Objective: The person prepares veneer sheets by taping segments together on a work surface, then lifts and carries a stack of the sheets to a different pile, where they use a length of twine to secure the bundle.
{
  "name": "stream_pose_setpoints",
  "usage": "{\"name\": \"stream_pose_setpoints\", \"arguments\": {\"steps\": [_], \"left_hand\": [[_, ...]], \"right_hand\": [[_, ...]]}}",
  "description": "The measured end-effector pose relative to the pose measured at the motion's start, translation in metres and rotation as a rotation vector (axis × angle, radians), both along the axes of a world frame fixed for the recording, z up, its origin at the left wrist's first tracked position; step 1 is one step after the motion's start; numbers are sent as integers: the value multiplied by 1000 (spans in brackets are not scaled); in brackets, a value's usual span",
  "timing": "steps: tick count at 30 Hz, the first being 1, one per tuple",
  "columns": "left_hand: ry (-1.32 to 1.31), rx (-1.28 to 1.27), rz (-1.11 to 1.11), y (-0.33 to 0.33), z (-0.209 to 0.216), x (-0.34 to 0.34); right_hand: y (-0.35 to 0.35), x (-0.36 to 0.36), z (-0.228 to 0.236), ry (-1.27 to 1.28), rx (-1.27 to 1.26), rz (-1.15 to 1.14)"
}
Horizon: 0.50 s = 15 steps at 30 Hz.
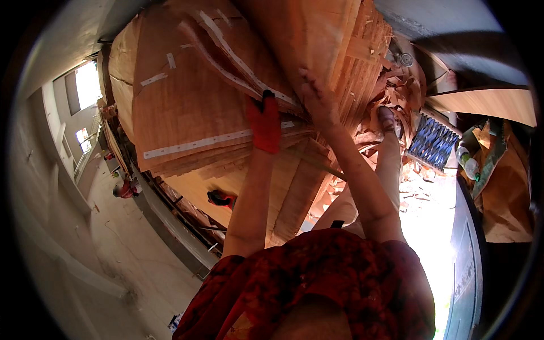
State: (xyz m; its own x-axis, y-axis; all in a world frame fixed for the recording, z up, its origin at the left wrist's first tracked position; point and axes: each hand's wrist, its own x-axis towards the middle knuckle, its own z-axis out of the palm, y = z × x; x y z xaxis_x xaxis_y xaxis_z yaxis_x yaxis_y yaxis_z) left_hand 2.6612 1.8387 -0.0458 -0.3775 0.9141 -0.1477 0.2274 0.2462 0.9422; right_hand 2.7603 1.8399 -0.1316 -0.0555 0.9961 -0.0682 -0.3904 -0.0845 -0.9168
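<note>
A tall stack of thin brown wood veneer sheets (187,116) lies before me, with pieces of white perforated tape (195,144) stuck on its top sheet. My left hand (264,126), in a red glove with black fingertips, is closed at the near end of a veneer strip (226,62) edged with white tape. That strip curves up from the stack. Close to its right is my bare right hand (319,102), slightly blurred, fingers stretched out beside a raised, browner veneer sheet (294,34). Nothing shows in its fingers.
A red and black glove (221,198) rests on lighter boards nearer me. Veneer scraps (396,90) litter the floor at right around my foot. Beyond them are a blue-black slatted panel (433,141) and a brown sack (507,192). Far left, another person (127,188) is at the aisle.
</note>
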Motion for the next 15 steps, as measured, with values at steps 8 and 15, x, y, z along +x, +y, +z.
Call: {"name": "stream_pose_setpoints", "arguments": {"steps": [8, 15], "left_hand": [[-116, -75, 73, 2, 4, -6], [-113, -76, -42, 2, 3, -15]], "right_hand": [[21, 6, 6, -450, 407, -277], [10, -15, 5, 10, 44, 110]]}}
